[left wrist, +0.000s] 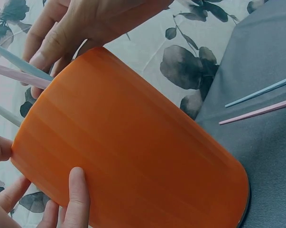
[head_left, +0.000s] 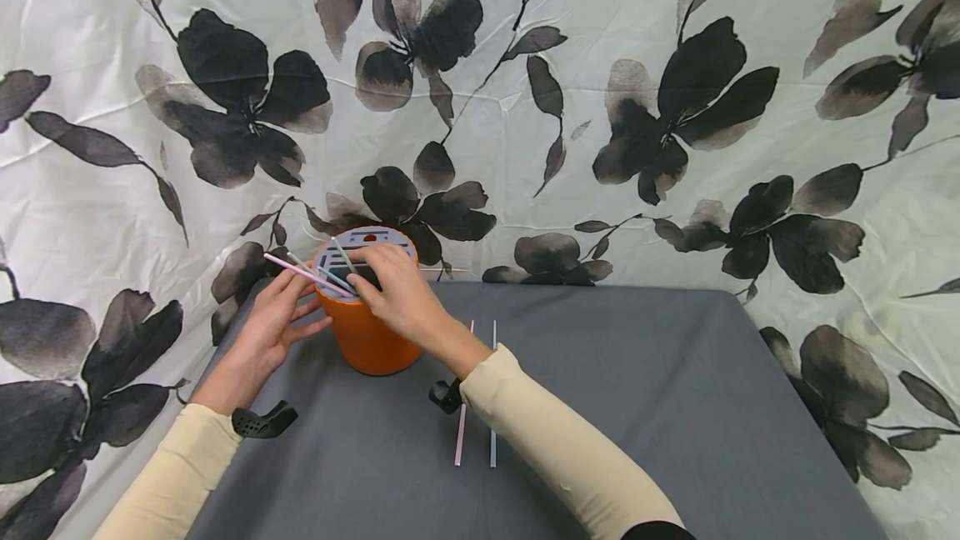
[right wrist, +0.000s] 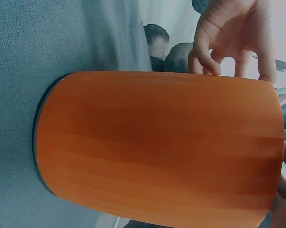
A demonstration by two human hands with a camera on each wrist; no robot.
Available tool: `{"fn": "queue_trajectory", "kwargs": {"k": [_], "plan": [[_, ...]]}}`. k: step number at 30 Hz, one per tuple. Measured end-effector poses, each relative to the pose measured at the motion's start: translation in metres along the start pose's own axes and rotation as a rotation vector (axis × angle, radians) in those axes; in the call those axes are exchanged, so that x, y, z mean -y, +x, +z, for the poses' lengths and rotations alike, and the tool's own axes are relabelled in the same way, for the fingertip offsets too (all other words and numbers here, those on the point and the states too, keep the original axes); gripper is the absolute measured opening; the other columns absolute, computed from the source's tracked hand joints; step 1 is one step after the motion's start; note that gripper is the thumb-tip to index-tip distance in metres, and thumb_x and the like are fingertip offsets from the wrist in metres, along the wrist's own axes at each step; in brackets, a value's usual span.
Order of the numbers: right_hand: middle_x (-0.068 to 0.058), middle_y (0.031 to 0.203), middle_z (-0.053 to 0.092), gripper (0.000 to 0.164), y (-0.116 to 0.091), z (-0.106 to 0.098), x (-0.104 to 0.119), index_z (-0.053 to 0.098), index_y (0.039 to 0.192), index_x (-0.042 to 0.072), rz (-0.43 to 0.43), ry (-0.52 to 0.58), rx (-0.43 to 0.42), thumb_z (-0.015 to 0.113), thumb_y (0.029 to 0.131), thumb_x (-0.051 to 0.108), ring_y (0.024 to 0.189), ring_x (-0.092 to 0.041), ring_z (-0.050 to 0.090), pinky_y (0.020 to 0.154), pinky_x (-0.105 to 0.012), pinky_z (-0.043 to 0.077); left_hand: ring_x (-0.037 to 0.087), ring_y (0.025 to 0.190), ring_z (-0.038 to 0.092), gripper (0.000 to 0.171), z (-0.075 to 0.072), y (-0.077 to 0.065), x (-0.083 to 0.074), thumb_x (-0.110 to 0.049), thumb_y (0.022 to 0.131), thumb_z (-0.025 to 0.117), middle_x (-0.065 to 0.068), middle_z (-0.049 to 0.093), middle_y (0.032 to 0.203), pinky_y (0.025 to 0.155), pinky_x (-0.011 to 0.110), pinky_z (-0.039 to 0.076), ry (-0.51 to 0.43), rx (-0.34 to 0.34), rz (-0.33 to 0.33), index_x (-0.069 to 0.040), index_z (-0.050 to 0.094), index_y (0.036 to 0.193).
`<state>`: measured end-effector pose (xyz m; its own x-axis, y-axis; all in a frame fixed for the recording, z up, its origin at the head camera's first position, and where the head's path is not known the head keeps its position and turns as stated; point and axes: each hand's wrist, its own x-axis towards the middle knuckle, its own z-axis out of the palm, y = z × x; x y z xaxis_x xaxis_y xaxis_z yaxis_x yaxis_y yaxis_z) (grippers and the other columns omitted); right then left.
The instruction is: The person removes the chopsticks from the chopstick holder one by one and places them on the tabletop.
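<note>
An orange knife-block-like container [head_left: 375, 340] stands upright on the table, its grey slotted top [head_left: 327, 260] tilted into view. My left hand [head_left: 273, 315] rests its spread fingers against the container's left side, near the rim. Over the top, my right hand [head_left: 401, 294] pinches a pale green chopstick [head_left: 342, 250]; its lower end is hidden by the fingers. A pink chopstick [head_left: 288, 264] and other pale ones lean out over the left rim, close by the left fingertips. In the left wrist view, a blue chopstick [left wrist: 19, 61] also sticks out beside the right fingers.
A second pink chopstick [head_left: 460, 436] and another blue chopstick [head_left: 493, 440] lie on the grey-covered table [head_left: 660, 407], partly under the right forearm. Behind the table hangs a white cloth [head_left: 525, 148] with dark flowers. Each wrist wears a black camera band [head_left: 264, 421].
</note>
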<state>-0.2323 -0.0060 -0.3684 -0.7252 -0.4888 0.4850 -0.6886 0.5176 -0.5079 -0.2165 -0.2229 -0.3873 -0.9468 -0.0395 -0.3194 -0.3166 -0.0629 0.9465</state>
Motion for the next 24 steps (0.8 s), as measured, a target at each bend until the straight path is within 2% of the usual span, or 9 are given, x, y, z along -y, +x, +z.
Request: {"fn": "queue_trajectory", "kwargs": {"k": [6, 11, 17, 20, 24], "plan": [[0.0, 0.127, 0.07, 0.02, 0.002, 0.002, 0.0, 0.07, 0.122, 0.014, -0.003, -0.033, -0.032, 0.064, 0.105, 0.023, 0.125, -0.02, 0.059, 0.113, -0.036, 0.048, 0.017, 0.115, 0.056, 0.061, 0.0, -0.001, 0.0, -0.057, 0.103, 0.056, -0.009, 0.05, 0.129, 0.083, 0.032, 0.065, -0.004, -0.004, -0.001, -0.032, 0.043, 0.157], [0.0, 0.122, 0.072, 0.019, 0.002, 0.003, 0.001, 0.07, 0.121, 0.012, -0.01, -0.029, -0.058, 0.063, 0.106, 0.021, 0.118, -0.019, 0.061, 0.107, -0.034, 0.05, 0.016, 0.113, 0.057, 0.06, 0.0, -0.002, 0.0, -0.056, 0.103, 0.055, -0.008, 0.05, 0.129, 0.082, 0.031, 0.065, -0.006, -0.009, 0.0, -0.032, 0.043, 0.157], [-0.003, 0.12, 0.069, 0.021, -0.004, 0.003, 0.0, 0.067, 0.125, 0.008, -0.051, 0.062, -0.139, 0.06, 0.107, 0.016, 0.109, -0.015, 0.064, 0.096, -0.028, 0.055, 0.017, 0.114, 0.057, 0.054, 0.001, -0.003, 0.0, -0.053, 0.106, 0.053, -0.007, 0.05, 0.13, 0.082, 0.032, 0.065, -0.003, -0.016, 0.008, -0.032, 0.045, 0.155], [-0.005, 0.121, 0.067, 0.021, -0.006, 0.002, 0.001, 0.065, 0.126, 0.006, -0.084, 0.117, -0.189, 0.058, 0.108, 0.015, 0.107, -0.016, 0.066, 0.091, -0.025, 0.057, 0.017, 0.115, 0.056, 0.056, 0.001, -0.002, 0.001, -0.055, 0.105, 0.054, -0.007, 0.05, 0.13, 0.081, 0.031, 0.065, -0.006, -0.016, 0.007, -0.032, 0.045, 0.154], [-0.005, 0.121, 0.066, 0.021, -0.007, 0.0, 0.001, 0.064, 0.125, 0.005, -0.122, 0.136, -0.253, 0.055, 0.109, 0.016, 0.106, -0.017, 0.068, 0.089, -0.02, 0.057, 0.018, 0.118, 0.054, 0.059, 0.0, 0.0, 0.002, -0.058, 0.103, 0.055, -0.008, 0.05, 0.13, 0.083, 0.031, 0.065, -0.013, -0.014, -0.001, -0.032, 0.044, 0.155]]}}
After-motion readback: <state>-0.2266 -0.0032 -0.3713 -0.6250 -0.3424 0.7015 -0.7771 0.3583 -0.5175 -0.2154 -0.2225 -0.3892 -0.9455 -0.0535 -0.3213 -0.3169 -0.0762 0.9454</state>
